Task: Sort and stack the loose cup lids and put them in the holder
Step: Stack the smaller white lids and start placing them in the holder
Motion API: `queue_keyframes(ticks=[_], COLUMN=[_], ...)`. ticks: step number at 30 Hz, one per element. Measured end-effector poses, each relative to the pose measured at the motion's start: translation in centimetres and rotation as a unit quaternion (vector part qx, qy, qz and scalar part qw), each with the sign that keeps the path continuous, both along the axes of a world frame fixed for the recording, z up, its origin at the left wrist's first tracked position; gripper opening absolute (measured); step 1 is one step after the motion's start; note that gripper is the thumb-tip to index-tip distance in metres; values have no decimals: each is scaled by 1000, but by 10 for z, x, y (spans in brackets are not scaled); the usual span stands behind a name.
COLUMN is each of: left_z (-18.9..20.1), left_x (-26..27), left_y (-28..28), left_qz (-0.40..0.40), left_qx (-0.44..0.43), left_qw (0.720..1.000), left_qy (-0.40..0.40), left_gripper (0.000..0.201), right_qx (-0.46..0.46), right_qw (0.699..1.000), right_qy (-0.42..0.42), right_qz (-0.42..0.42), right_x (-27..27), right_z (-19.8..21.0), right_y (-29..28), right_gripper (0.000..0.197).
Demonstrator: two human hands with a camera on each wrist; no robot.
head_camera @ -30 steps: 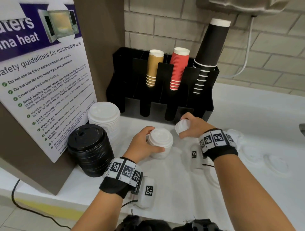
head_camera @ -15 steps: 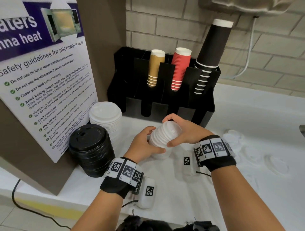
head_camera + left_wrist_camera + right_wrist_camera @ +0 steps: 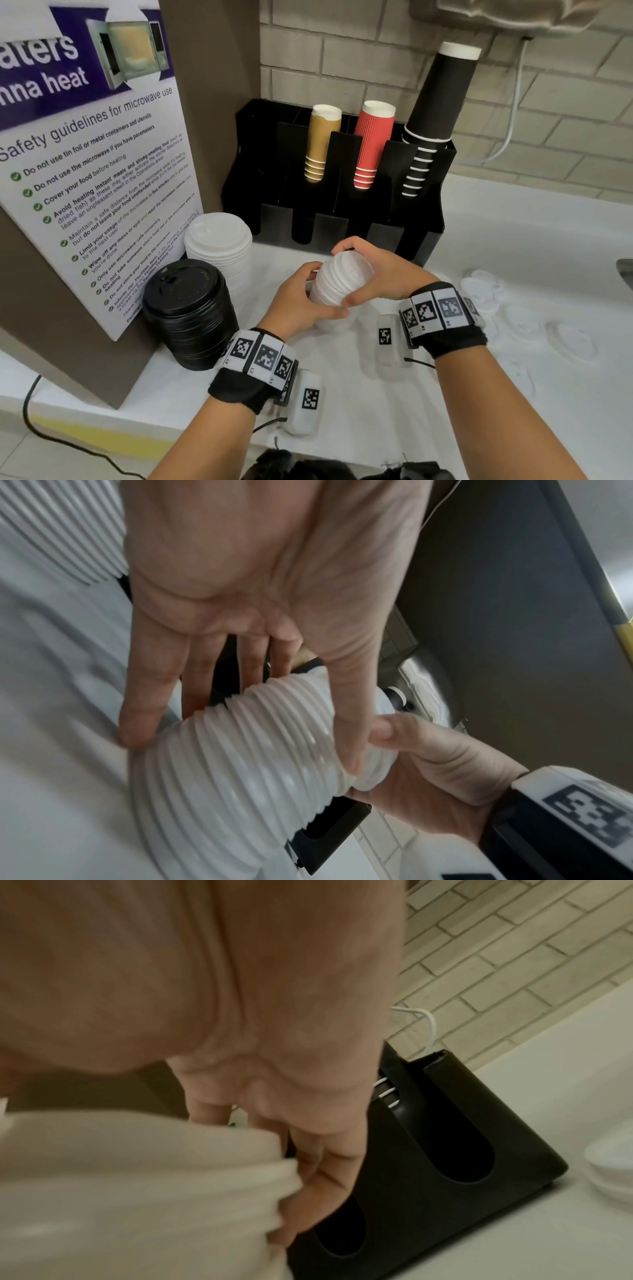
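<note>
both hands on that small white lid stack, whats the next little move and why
Probably press the small white lid stack straight: it leans between the left hand and right hand, and the black holder has open front slots behind.

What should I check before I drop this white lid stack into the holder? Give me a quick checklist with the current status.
1. Left hand grips the lower part of the small white lid stack: ok.
2. Right hand grips the stack's upper part: ok.
3. Stack straight: not ok, it tilts toward the right.
4. Front slots of the black holder look dark and free of lids: ok; their depth, cannot tell.
5. All loose lids gathered: not ok, loose white lids lie on the counter to the right.
6. Stack width fits a slot: cannot tell.
</note>
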State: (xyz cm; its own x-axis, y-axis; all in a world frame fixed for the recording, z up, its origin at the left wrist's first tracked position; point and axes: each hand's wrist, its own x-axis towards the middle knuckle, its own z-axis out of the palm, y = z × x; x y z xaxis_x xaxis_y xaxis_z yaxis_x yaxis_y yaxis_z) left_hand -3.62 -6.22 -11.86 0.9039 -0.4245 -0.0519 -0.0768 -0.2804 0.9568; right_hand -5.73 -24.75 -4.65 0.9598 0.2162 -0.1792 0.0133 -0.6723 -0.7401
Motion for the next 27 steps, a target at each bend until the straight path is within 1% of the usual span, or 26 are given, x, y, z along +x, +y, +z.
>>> queue_keyframes(ticks=[3, 5, 7, 8, 11, 16, 19, 22, 24, 27], left_z=[1, 2, 1, 1, 0, 2, 3, 6, 11, 17], left_x=[-1, -1, -1, -1, -1, -2, -3, -3, 0, 4], left_y=[-1, -2, -2, -2, -2, -2, 1, 3, 5, 7], left_qz=[-3, -3, -2, -1, 2, 4, -8, -18, 11, 72], left_qx=[-14, -23, -17, -15, -12, -8, -16, 10, 22, -21], left_qw=[1000, 1000, 1000, 1000, 1000, 1000, 1000, 1000, 1000, 995], left_qy=[3, -9, -23, -24, -24, -25, -12, -12, 9, 64], left_gripper=[88, 81, 71, 69, 70, 70, 64, 66, 62, 40], right_qx=[35, 45, 27, 15, -6, -2, 25, 53, 87, 157], right_qw=[999, 999, 999, 1000, 1000, 1000, 999, 998, 995, 984], right_qy=[-15, -14, -5, 0, 12, 18, 19, 0, -9, -20], right_qz=[-22, -28, -22, -17, -1, 7, -8, -31, -48, -82], right_x=[-3, -4, -4, -4, -2, 1, 1, -3, -6, -11], right_z=[2, 4, 5, 5, 3, -1, -6, -13, -17, -20], right_y=[-8, -12, -14, -13, -7, 0, -2, -6, -9, -12], right_gripper=[70, 68, 69, 70, 74, 77, 75, 70, 68, 64])
